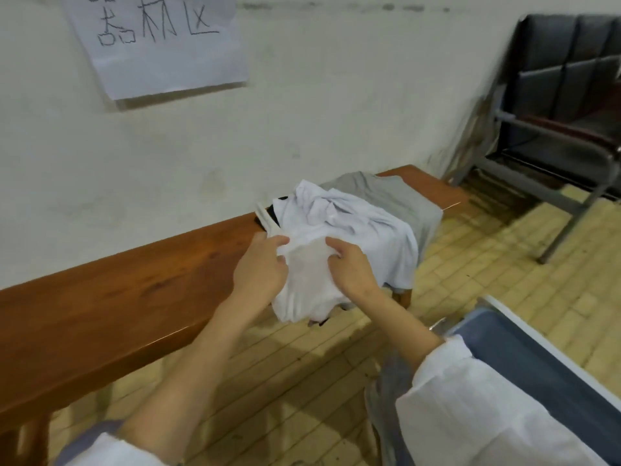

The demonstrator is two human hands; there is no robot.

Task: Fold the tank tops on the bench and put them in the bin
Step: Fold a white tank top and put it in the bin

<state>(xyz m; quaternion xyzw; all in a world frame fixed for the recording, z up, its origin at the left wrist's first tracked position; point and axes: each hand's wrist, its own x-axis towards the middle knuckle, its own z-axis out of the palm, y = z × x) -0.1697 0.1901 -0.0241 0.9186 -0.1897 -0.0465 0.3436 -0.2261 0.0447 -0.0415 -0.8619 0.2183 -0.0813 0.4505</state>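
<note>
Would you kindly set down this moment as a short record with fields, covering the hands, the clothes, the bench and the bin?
Left hand: grips the white tank top at its near edge
Right hand: grips the same top, beside the left
Pile: white top uppermost, grey garment behind, something black beneath
Bench: wooden, pile near its right end
Bin: blue, white-rimmed, at lower right
Folding: not yet done

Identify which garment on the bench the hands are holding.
The white tank top, uppermost: left hand and right hand both grip it. The grey top lies untouched beyond.
</note>
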